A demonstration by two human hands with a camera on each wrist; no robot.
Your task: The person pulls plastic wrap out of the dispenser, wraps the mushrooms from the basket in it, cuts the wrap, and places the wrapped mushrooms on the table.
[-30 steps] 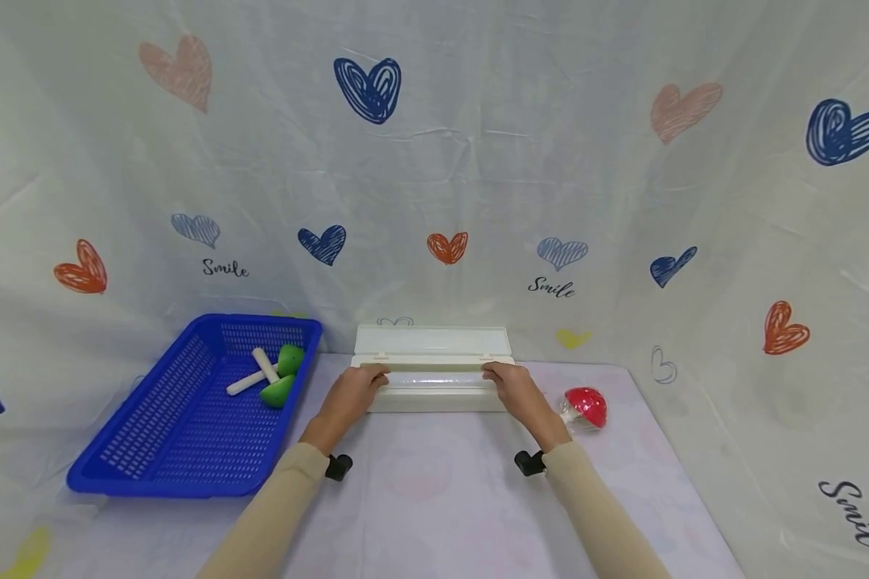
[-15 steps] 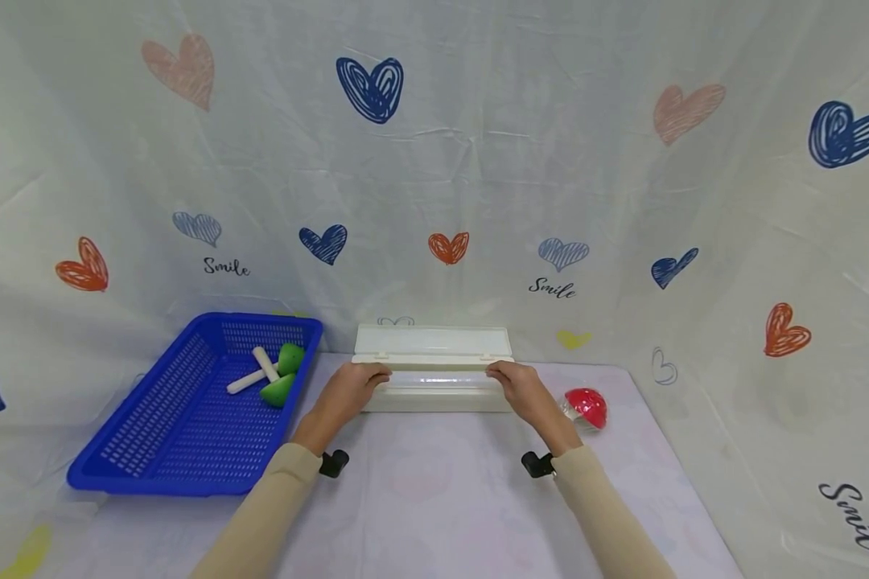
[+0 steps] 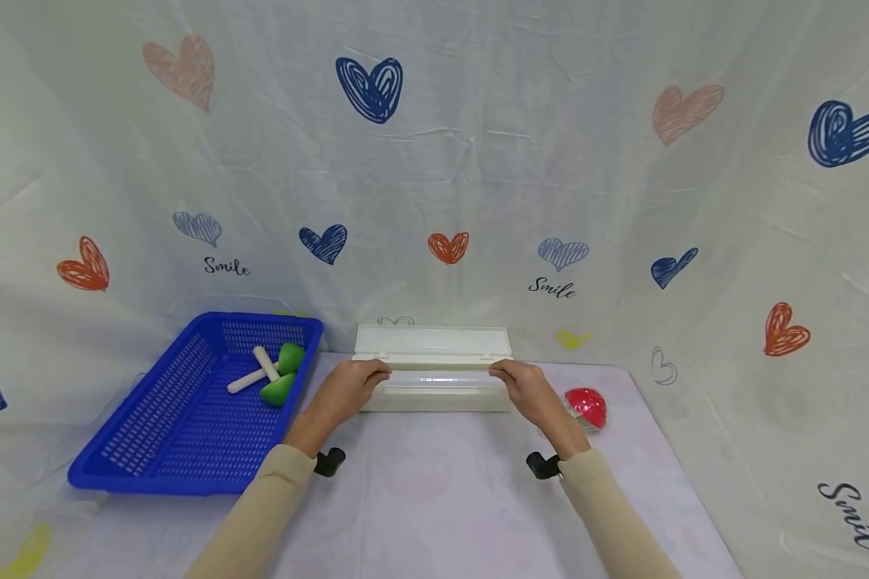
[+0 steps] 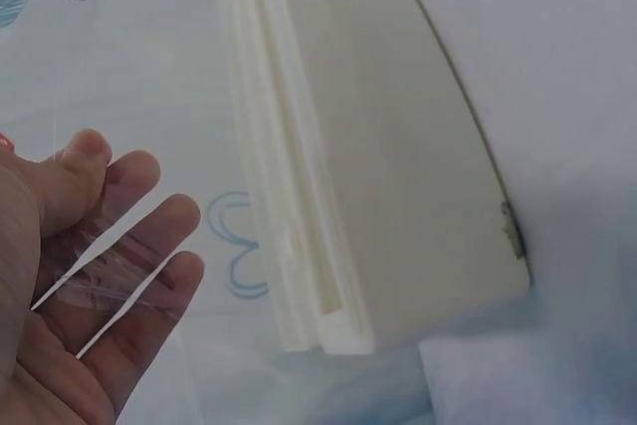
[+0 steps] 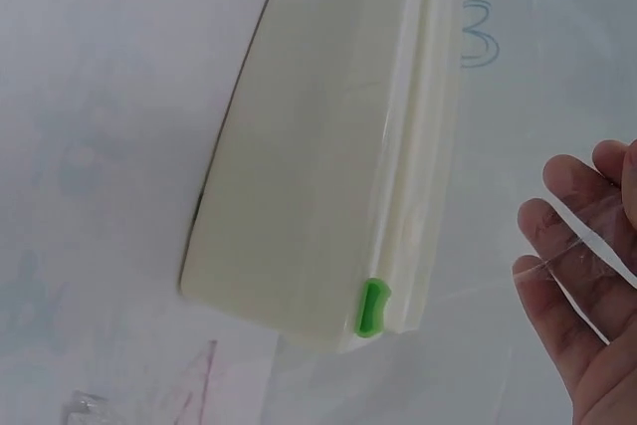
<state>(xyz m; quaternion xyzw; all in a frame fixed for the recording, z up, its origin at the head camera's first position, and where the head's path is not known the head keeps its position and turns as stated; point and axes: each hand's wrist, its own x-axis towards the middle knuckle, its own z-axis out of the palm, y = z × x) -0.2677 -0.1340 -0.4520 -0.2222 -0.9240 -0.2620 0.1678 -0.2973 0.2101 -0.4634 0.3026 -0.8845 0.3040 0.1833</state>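
A cream cling film dispenser box (image 3: 438, 400) lies at the back of the table, its lid (image 3: 432, 340) standing raised behind. A shiny clear roll (image 3: 438, 378) shows inside. My left hand (image 3: 343, 390) pinches clear cling film (image 4: 100, 281) between thumb and forefinger at the box's left end; the other fingers spread behind the film. At the right end my right hand (image 3: 534, 396) pinches the film too, with a clear strip (image 5: 597, 236) across its fingers. Both hands are held apart from the box in the wrist views. A green slider (image 5: 372, 308) sits at one box corner.
A blue perforated basket (image 3: 181, 482) stands at left, holding green half-round pieces (image 3: 278, 390) with white sticks (image 3: 245, 383). Right of the box lies a red dome-shaped thing (image 3: 586, 406) in clear wrap. A heart-printed curtain (image 3: 434, 161) closes off the back.
My hands have drawn slightly apart, the right one shifting a little right, the left rising a little. Both forearms have spread outward. The box and basket have stayed in place.
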